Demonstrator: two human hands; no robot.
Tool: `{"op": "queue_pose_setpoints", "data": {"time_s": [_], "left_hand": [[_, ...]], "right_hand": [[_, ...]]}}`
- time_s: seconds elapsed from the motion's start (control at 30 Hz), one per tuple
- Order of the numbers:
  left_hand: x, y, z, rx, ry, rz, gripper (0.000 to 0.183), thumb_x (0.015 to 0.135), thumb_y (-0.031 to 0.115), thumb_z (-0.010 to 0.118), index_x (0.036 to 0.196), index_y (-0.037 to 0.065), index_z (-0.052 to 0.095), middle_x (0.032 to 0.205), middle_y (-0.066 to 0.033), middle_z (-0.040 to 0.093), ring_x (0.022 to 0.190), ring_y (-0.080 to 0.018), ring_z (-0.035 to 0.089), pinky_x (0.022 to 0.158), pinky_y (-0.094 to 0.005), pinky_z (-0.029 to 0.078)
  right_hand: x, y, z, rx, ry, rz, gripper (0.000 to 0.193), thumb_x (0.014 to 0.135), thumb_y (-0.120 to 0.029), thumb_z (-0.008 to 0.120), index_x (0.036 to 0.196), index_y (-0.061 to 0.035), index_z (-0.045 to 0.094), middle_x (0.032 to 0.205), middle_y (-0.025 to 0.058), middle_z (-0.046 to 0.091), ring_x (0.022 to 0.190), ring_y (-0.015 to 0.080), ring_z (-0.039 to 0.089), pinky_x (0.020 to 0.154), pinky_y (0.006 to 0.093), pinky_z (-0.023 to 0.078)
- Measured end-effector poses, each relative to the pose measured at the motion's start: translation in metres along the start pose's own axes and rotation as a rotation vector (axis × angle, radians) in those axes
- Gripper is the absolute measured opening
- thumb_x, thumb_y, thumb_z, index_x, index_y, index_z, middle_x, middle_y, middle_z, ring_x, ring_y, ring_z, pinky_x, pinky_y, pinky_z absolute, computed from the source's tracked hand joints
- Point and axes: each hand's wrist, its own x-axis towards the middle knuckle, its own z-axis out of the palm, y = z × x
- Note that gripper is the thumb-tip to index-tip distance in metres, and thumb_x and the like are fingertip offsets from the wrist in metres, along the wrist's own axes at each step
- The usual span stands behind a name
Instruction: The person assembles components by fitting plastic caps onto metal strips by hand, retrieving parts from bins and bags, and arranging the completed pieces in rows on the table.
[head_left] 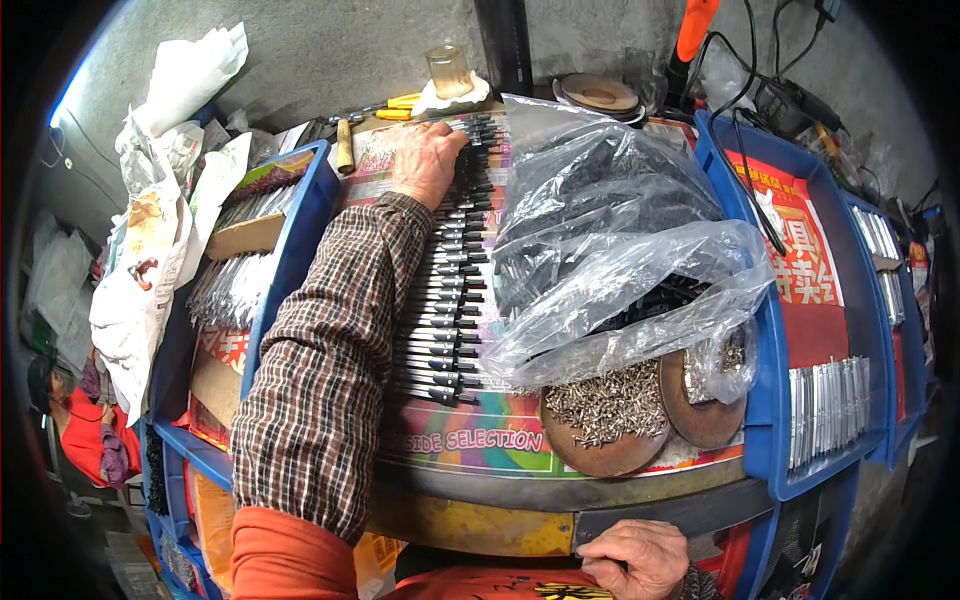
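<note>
My left hand [428, 163] is at the far end of a long row of slim pen-like parts [440, 320], silvery-white with black fittings, lying side by side on a colourful printed sheet [480, 430]. Its fingers bend down over the far parts; the fingertips are hidden, and what they hold cannot be made out. My right hand [640, 560] is low at the table's front edge, fingers curled in, and nothing identifiable shows between them. To the right of the row lies a large clear plastic bag [610, 230] of dark small parts.
Small metal pieces [610, 400] fill a round brown dish [590, 455]. A second dish [705, 425] stands beside it. Blue trays [780, 470] with silvery parts flank the table, one at left [262, 310]. A wooden-handled tool [345, 147] and a glass jar [449, 72] stand at the back.
</note>
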Motion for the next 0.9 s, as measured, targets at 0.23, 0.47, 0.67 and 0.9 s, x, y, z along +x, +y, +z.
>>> {"op": "queue_pose_setpoints", "data": {"time_s": [0.23, 0.47, 0.67, 0.9], "left_hand": [[-0.015, -0.006, -0.014, -0.049, 0.085, 0.038, 0.02, 0.081, 0.007, 0.056, 0.095, 0.011, 0.07, 0.095, -0.0118, 0.065, 0.095, -0.0301, 0.062, 0.081, -0.0414, 0.048], [-0.042, -0.009, -0.088, 0.025, -0.022, 0.102, 0.015, 0.08, 0.006, 0.055, 0.088, 0.008, 0.067, 0.084, -0.0134, 0.064, 0.082, -0.0329, 0.064, 0.072, -0.0435, 0.051], [-0.09, -0.01, -0.171, 0.051, 0.021, 0.184, 0.012, 0.083, 0.008, 0.053, 0.079, 0.006, 0.064, 0.072, -0.014, 0.064, 0.071, -0.0302, 0.067, 0.061, -0.0401, 0.054], [-0.198, -0.04, -0.255, 0.052, 0.02, 0.049, 0.003, 0.079, 0.009, 0.062, 0.082, 0.007, 0.063, 0.073, -0.0112, 0.061, 0.07, -0.0311, 0.063, 0.062, -0.04, 0.05]], "right_hand": [[-0.004, -0.007, 0.005, -0.053, 0.001, 0.007, 0.018, 0.072, 0.002, 0.07, 0.089, -0.0007, 0.065, 0.073, 0.0125, 0.064, 0.064, 0.0287, 0.063, 0.059, 0.0362, 0.051], [-0.027, -0.002, 0.022, -0.046, 0.041, 0.067, 0.007, 0.078, -0.005, 0.068, 0.081, 0.0002, 0.065, 0.062, 0.009, 0.063, 0.053, 0.0191, 0.063, 0.051, 0.0274, 0.048], [-0.043, -0.015, 0.033, -0.043, 0.109, 0.188, 0.008, 0.079, -0.005, 0.067, 0.085, 0.0003, 0.065, 0.063, 0.0079, 0.062, 0.055, 0.0184, 0.061, 0.053, 0.0278, 0.047], [-0.054, -0.028, 0.047, -0.001, 0.198, 0.207, 0.007, 0.083, -0.003, 0.064, 0.086, 0.0036, 0.063, 0.068, 0.009, 0.061, 0.056, 0.0141, 0.06, 0.052, 0.0246, 0.047]]}}
